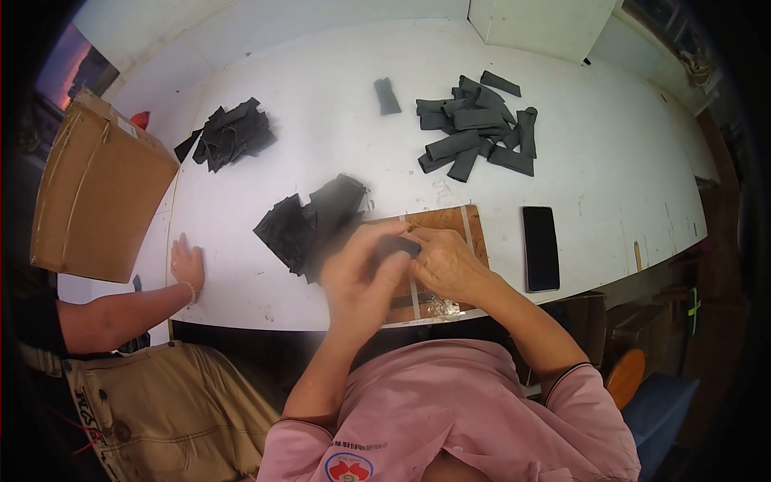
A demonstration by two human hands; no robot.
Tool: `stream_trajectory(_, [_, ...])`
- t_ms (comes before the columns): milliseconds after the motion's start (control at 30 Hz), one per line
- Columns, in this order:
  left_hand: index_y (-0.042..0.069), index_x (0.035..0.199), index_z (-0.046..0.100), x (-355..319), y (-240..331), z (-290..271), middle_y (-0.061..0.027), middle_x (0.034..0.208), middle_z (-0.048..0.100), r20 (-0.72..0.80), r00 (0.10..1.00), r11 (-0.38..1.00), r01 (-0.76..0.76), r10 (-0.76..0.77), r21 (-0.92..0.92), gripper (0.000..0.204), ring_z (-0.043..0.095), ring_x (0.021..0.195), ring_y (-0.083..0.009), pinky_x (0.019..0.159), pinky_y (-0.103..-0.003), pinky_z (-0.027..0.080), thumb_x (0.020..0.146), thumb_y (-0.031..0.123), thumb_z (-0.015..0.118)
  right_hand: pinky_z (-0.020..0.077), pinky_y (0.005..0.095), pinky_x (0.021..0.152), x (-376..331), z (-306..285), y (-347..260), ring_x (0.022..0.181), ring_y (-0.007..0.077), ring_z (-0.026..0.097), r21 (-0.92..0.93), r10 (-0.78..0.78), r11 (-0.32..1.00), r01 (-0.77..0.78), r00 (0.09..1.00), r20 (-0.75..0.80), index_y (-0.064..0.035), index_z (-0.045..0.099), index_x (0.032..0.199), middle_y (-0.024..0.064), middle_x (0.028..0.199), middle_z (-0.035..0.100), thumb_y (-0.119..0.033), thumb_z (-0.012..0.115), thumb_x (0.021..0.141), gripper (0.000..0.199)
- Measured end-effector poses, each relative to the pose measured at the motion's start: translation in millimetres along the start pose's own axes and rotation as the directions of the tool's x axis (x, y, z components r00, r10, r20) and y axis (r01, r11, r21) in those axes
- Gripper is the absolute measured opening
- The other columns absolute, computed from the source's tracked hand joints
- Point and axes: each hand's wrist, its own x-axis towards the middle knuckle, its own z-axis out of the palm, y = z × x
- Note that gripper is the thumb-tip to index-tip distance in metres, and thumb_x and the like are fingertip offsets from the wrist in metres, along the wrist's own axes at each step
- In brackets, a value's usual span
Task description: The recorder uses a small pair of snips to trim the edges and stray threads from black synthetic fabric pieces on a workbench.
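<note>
Both of my hands meet above a brown wooden board (474, 227) near the table's front edge. My left hand (357, 277) is closed around a small dark fabric piece (399, 244), with the thumb along its near side. The fingers of my right hand (451, 261) pinch at the same piece from the right; its far end is hidden by my hands. Just left of my left hand lies a heap of flat black fabric pieces (309, 225), partly covered by that hand. Several dark grey fabric tubes (479, 120) are piled farther off at the right.
A single grey tube (386, 95) lies at the far middle, and another black fabric pile (233, 132) at the far left. A black phone (540, 249) rests right of the board. At left stand a cardboard box (100, 193) and another person, whose hand (186, 263) touches the table (337, 72).
</note>
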Motion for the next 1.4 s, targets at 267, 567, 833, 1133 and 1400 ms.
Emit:
stream_trajectory(267, [-0.005, 0.093, 0.055, 6, 5, -12, -0.0126, 0.082, 0.059, 0.163, 0.985, 0.992, 0.046, -0.065, 0.117, 0.015, 0.056, 0.074, -0.0141, 0.066, -0.025, 0.047, 0.08, 0.002, 0.053, 0.0431, 0.0376, 0.055, -7, 2, 3, 0.063, 0.0306, 0.055, -0.008, 0.001, 1.0, -0.001, 0.999, 0.044, -0.0034, 0.056, 0.08, 0.0127, 0.067, 0.056, -0.022, 0.056, 0.077, 0.019])
stream_trajectory(567, [-0.003, 0.091, 0.056, 1, 13, 0, -0.0118, 0.085, 0.059, -0.159, 0.987, 0.984, -0.045, 0.017, -0.174, 0.014, 0.055, 0.078, -0.0139, 0.065, -0.022, 0.045, 0.081, 0.002, 0.048, 0.0413, 0.038, 0.051, 6, -14, -16, 0.06, 0.0303, 0.054, -0.067, 0.074, 0.995, -0.068, 0.993, 0.093, -0.0011, 0.053, 0.076, 0.0133, 0.065, 0.054, -0.024, 0.057, 0.076, 0.023])
stream_trajectory(833, [0.002, 0.087, 0.052, -4, 2, -9, -0.0096, 0.085, 0.053, -0.221, 0.955, 0.786, 0.02, -0.197, -0.618, 0.011, 0.049, 0.082, -0.018, 0.081, -0.03, 0.038, 0.084, 0.012, 0.049, 0.0393, 0.038, 0.052, 3, -1, -12, 0.058, 0.0295, 0.049, -0.084, 0.039, 0.996, -0.035, 0.998, 0.054, -0.0019, 0.048, 0.065, 0.0118, 0.06, 0.047, -0.021, 0.057, 0.075, 0.024])
stream_trajectory(1133, [0.0, 0.086, 0.053, -6, 2, -12, -0.0108, 0.083, 0.055, -0.282, 0.952, 0.899, -0.021, -0.116, -0.438, 0.012, 0.05, 0.083, -0.0185, 0.079, -0.03, 0.038, 0.084, 0.012, 0.05, 0.0402, 0.036, 0.048, 1, 7, -9, 0.054, 0.0267, 0.052, -0.048, -0.013, 0.999, 0.012, 1.0, -0.004, -0.0048, 0.049, 0.063, 0.0101, 0.055, 0.05, -0.029, 0.055, 0.077, 0.028])
stream_trajectory(1400, [-0.004, 0.096, 0.052, -2, -45, -60, -0.0113, 0.085, 0.056, -0.622, 0.778, 0.938, 0.148, 0.086, 0.315, 0.024, 0.053, 0.078, -0.0172, 0.072, -0.027, 0.041, 0.081, 0.015, 0.053, 0.042, 0.0229, 0.054, 67, -72, 9, 0.051, 0.0118, 0.051, 0.716, 0.366, 0.662, -0.222, 0.929, -0.051, 0.001, 0.056, 0.077, 0.0049, 0.058, 0.054, -0.037, 0.04, 0.087, 0.042])
